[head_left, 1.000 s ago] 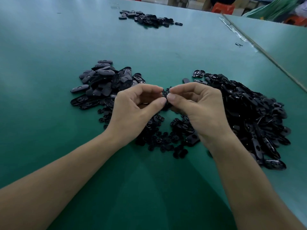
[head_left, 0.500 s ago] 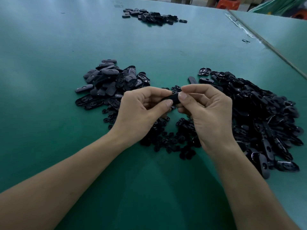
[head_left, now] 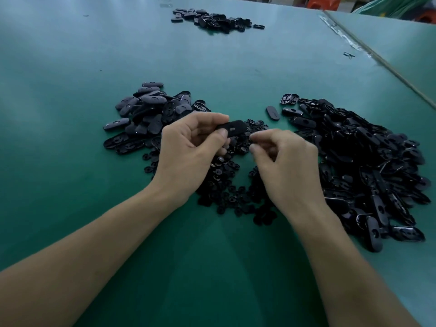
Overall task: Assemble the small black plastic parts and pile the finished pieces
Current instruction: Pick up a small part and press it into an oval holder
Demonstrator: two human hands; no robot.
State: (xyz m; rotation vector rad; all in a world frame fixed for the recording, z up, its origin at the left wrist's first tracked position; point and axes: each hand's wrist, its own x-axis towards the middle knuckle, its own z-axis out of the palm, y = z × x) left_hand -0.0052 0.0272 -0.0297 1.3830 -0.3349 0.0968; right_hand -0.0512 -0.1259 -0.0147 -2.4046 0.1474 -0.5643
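My left hand [head_left: 188,152] pinches a black oval assembled piece [head_left: 233,128] between thumb and fingers, held above the table. My right hand [head_left: 285,164] hovers just right of that piece, clear of it, fingers loosely curled and thumb and forefinger slightly apart with nothing visible between them. Below both hands lies a heap of small black inserts [head_left: 231,185]. A pile of matte oval pieces [head_left: 148,112] sits at the left. A large pile of glossy black oval shells [head_left: 368,156] sits at the right.
The work surface is a green table [head_left: 70,67]. Another small pile of black parts [head_left: 212,20] lies at the far edge. A seam [head_left: 387,64] runs along the right where a second table adjoins. One stray part [head_left: 348,55] lies near that seam.
Both hands held the piece together before. Now my right hand has let go and dropped slightly right and down, while my left hand keeps the oval piece.
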